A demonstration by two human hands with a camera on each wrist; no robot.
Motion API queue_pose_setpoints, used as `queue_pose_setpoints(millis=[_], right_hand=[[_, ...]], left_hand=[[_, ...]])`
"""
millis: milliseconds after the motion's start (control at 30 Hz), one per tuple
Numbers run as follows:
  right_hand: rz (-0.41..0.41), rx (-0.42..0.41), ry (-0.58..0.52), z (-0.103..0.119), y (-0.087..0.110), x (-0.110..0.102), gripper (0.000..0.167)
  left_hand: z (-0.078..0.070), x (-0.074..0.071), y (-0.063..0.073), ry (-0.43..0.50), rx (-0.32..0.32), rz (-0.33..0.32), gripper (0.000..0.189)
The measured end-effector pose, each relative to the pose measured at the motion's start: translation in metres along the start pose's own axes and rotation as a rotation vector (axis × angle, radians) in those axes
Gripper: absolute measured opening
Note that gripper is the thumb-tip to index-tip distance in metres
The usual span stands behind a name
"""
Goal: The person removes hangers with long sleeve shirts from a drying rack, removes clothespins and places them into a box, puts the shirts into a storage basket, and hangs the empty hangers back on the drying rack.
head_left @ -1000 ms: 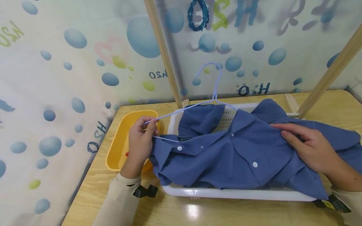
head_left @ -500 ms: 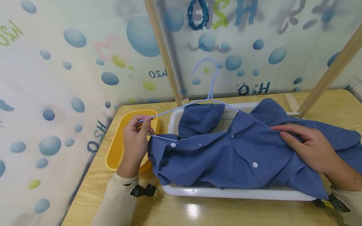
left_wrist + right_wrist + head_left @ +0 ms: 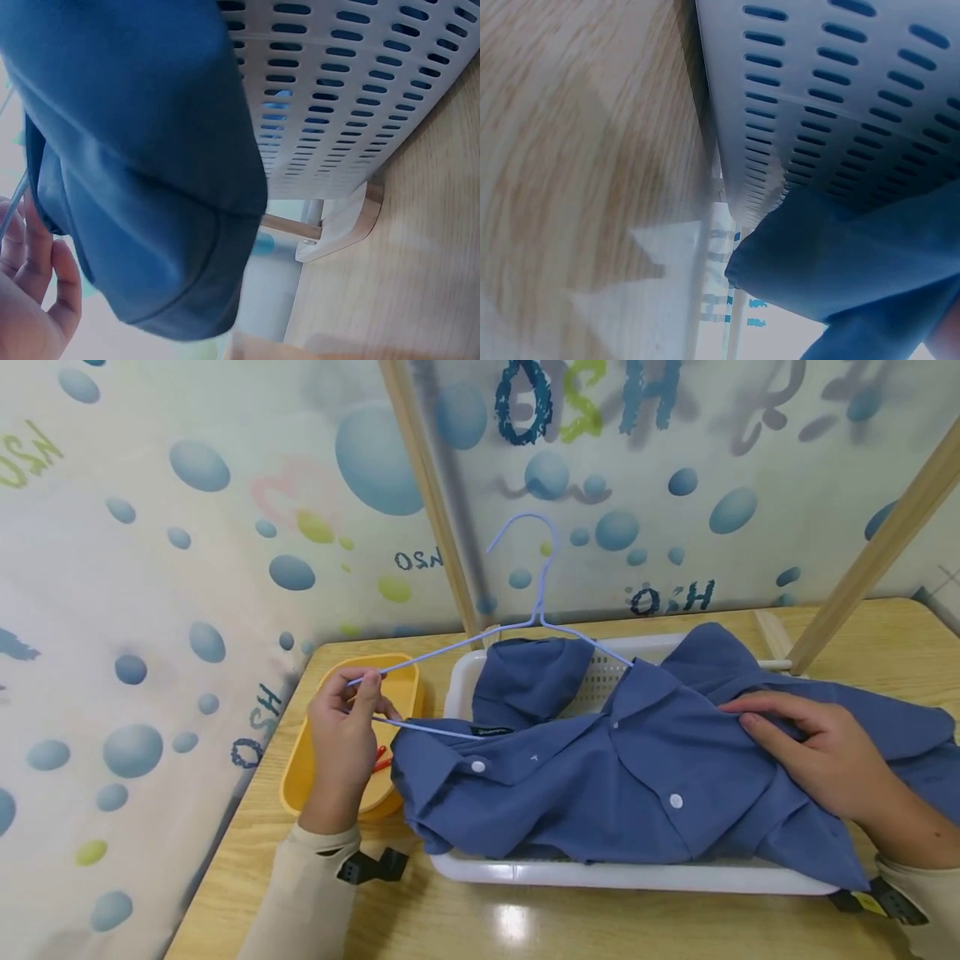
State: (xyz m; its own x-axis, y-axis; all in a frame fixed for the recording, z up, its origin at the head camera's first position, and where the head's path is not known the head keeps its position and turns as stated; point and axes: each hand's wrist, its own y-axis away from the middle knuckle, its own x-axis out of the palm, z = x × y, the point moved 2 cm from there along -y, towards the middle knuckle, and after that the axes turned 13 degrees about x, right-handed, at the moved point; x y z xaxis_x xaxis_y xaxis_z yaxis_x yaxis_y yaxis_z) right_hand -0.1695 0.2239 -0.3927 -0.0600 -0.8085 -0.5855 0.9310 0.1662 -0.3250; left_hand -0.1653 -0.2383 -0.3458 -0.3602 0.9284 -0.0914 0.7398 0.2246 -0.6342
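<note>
A dark blue button-up shirt [image 3: 555,797] lies spread over a white perforated laundry basket [image 3: 517,870]. Part of a lavender wire clothes hanger [image 3: 541,608] is inside its collar, hook pointing up. My left hand [image 3: 343,747] pinches the hanger's left end, outside the shirt's left shoulder. The hanger's right arm disappears under the collar on the right. My right hand [image 3: 821,756] pinches the shirt near its right shoulder between thumb and fingers. In the left wrist view, a hanging fold of the shirt [image 3: 142,157] covers much of the scene beside my curled fingers [image 3: 64,281].
A yellow basin [image 3: 296,781] with a red object [image 3: 382,760] in it stands left of the basket, partly behind my left hand. Wooden posts [image 3: 431,485] rise behind the basket on both sides. The wooden table [image 3: 465,918] meets a bubble-patterned wall covering.
My left hand has drawn the hanger leftward, and its hook has shifted left too. More of the hanger's right arm shows outside the collar. My right hand has stayed in place.
</note>
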Motion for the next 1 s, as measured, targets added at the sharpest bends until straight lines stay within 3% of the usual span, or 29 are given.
queue_pose_setpoints(millis=[467,667,1000], right_hand=[[0.004,-0.030,-0.061,-0.002,0.000,0.000,0.032],[-0.003,-0.012,-0.096,-0.006,0.000,0.002,0.028],[-0.004,-0.014,-0.095,-0.005,0.000,0.001,0.027]], left_hand=[[0.002,-0.012,-0.005,0.039,-0.050,-0.072,0.008],[0.004,-0.015,-0.007,0.094,-0.036,-0.102,0.009],[0.005,-0.022,-0.012,0.102,-0.033,-0.154,0.010]])
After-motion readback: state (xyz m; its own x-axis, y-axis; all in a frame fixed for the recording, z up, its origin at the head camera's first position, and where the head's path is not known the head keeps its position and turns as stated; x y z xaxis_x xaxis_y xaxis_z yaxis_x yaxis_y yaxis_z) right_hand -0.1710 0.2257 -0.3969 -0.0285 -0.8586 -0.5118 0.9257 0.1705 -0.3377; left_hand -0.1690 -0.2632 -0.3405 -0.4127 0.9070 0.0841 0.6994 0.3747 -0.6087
